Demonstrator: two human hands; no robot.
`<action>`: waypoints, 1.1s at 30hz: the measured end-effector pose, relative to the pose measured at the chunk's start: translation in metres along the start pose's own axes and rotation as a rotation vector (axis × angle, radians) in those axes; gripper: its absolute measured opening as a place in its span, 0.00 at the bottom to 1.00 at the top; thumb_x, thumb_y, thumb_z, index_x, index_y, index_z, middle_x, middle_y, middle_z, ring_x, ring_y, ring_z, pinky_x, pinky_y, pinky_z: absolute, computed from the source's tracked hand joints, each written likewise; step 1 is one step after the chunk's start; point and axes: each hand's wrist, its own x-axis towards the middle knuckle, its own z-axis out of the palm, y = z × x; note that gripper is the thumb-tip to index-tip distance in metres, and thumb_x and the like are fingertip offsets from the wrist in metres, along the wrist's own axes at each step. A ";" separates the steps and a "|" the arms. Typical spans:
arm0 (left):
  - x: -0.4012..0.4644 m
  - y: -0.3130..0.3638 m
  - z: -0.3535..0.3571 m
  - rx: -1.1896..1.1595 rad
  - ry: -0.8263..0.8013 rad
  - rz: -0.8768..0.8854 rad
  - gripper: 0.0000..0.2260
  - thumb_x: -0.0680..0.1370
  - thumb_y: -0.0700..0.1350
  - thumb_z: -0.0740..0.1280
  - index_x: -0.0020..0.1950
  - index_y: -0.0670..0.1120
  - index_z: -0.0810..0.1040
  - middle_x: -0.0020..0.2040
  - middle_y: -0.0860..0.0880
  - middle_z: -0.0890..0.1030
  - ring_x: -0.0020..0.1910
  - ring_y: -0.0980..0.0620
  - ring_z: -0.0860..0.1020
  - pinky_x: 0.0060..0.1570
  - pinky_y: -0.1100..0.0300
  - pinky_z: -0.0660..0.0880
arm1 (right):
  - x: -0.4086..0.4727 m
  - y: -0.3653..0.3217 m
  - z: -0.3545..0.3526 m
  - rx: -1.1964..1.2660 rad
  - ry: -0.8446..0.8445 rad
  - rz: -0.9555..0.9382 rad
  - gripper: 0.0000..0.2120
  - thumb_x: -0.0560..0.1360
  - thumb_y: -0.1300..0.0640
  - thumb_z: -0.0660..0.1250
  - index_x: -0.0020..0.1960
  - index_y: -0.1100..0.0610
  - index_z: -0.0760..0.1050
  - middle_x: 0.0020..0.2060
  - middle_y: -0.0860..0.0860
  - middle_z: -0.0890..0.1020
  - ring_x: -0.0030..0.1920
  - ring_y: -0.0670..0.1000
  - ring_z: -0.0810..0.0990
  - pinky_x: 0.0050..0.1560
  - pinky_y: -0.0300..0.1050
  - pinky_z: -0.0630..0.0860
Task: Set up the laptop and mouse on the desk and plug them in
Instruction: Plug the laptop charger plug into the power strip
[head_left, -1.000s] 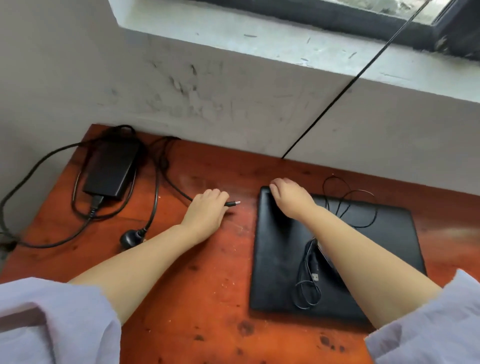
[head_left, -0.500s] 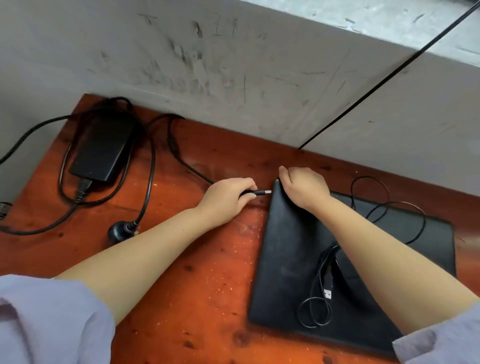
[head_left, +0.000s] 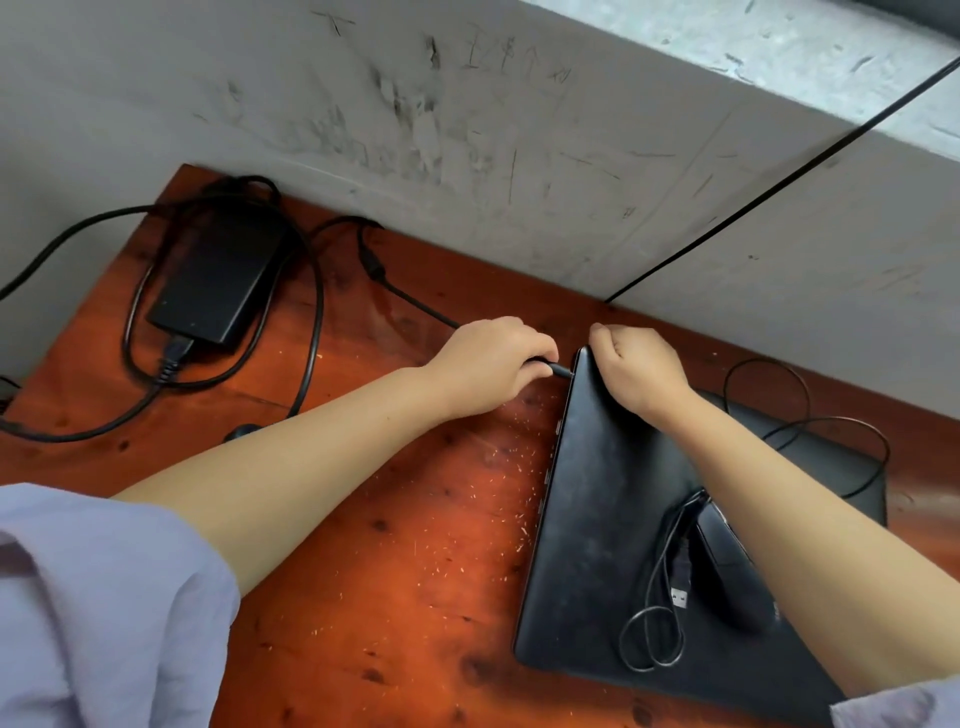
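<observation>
A closed black laptop (head_left: 602, 509) lies on the red-brown wooden desk (head_left: 405, 545), at the right. My left hand (head_left: 488, 366) pinches the charger plug (head_left: 561, 370), whose tip touches the laptop's left edge near the far corner. My right hand (head_left: 636, 371) grips that far left corner of the laptop. On the lid lies a black mouse (head_left: 727, 571), partly hidden by my right forearm, with its thin cable and loose USB plug (head_left: 679, 597). The black power brick (head_left: 218, 280) sits at the desk's far left among looped cords.
A scuffed grey wall (head_left: 467, 130) runs along the desk's far edge, with a ledge above. A black cable (head_left: 779, 182) slants down the wall to the desk. Charger cords (head_left: 311, 332) loop over the left part of the desk and off its left edge.
My left hand has carried the charger plug rightward until its tip meets the laptop's left edge. My right hand stays on the laptop's far left corner. The view has tilted down and closer.
</observation>
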 end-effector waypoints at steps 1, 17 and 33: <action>0.000 0.001 0.000 -0.003 -0.013 -0.015 0.10 0.78 0.49 0.62 0.57 0.50 0.79 0.48 0.46 0.80 0.51 0.45 0.76 0.48 0.54 0.71 | -0.001 -0.001 0.000 0.002 0.002 -0.001 0.22 0.79 0.51 0.50 0.27 0.56 0.61 0.24 0.47 0.69 0.33 0.57 0.69 0.32 0.47 0.59; 0.002 -0.016 0.042 0.232 -0.062 -0.055 0.11 0.79 0.50 0.61 0.55 0.45 0.76 0.54 0.47 0.79 0.58 0.46 0.72 0.47 0.52 0.70 | 0.001 0.004 0.037 -0.047 -0.022 -0.022 0.20 0.80 0.49 0.51 0.32 0.56 0.64 0.33 0.52 0.72 0.42 0.61 0.77 0.36 0.46 0.63; -0.034 0.002 0.049 0.260 0.031 -0.153 0.17 0.77 0.48 0.63 0.65 0.46 0.71 0.62 0.44 0.72 0.62 0.43 0.69 0.58 0.50 0.66 | -0.050 -0.012 0.020 -0.090 0.090 -0.107 0.14 0.75 0.62 0.61 0.60 0.62 0.74 0.57 0.60 0.76 0.58 0.62 0.73 0.58 0.54 0.68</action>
